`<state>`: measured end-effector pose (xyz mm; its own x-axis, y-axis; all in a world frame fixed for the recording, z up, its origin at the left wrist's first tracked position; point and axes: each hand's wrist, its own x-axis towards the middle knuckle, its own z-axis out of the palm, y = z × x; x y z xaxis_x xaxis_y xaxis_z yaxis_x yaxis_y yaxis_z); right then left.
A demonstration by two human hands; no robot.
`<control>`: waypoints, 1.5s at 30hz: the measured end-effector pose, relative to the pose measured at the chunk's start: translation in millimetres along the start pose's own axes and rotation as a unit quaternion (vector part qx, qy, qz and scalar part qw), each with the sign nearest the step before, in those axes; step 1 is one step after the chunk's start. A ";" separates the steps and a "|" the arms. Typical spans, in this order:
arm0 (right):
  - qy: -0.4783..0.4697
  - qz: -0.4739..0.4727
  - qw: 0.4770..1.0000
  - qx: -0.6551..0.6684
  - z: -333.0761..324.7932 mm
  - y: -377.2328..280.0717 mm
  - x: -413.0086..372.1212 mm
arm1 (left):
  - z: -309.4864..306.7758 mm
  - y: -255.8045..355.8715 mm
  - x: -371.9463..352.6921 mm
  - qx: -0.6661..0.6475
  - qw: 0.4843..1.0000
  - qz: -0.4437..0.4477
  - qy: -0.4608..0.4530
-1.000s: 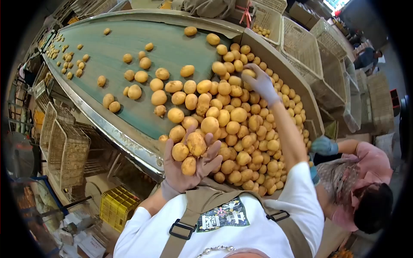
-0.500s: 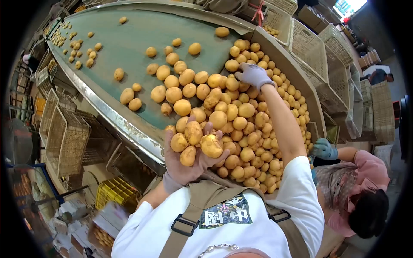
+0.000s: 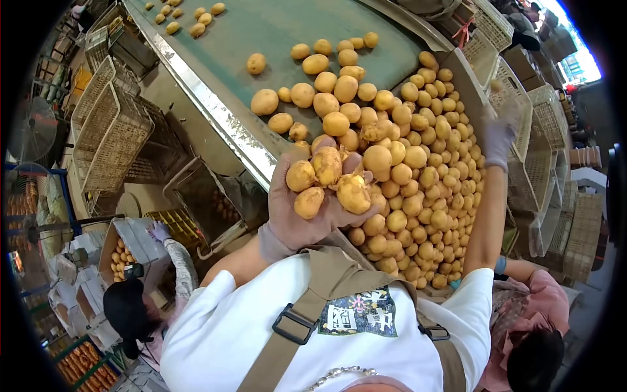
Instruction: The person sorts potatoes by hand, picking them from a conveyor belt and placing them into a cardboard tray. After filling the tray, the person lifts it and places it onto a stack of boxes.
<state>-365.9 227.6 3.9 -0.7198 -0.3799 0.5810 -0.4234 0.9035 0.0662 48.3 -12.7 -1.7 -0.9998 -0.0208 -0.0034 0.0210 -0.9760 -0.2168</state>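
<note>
My left hand (image 3: 302,221), in a pale glove, is palm up with its fingers curled round several potatoes (image 3: 326,166). Some of these have rough, peeling skin. They are held above the near edge of a large potato heap (image 3: 418,176). My right hand (image 3: 499,134), gloved too, is stretched out beyond the heap's right edge, over the bin wall and in front of the plastic crates. Motion smears its fingers. A blurred brownish spot, possibly a potato, shows just above them.
A green conveyor belt (image 3: 274,29) with scattered potatoes runs back from the heap, edged by a metal rail (image 3: 215,108). Stacked crates (image 3: 542,124) line the right, more crates (image 3: 111,130) the left. A person in pink (image 3: 532,307) is close at right; another (image 3: 140,307) handles a box at left.
My right hand has moved from the heap rightward to the crates. My left hand still cradles its potatoes. The view has shifted, and a person with a box now shows at lower left.
</note>
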 end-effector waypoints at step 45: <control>-0.278 -0.384 0.858 0.199 -129.0 -213.5 -205.9 | 53.5 84.3 37.3 0.586 0.799 0.068 0.115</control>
<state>-56.3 138.5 -25.1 -0.2482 -0.9687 0.0063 -0.9649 0.2466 -0.0903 12.8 -107.3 32.1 -0.9595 -0.2338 -0.1573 -0.0187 -0.5043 0.8634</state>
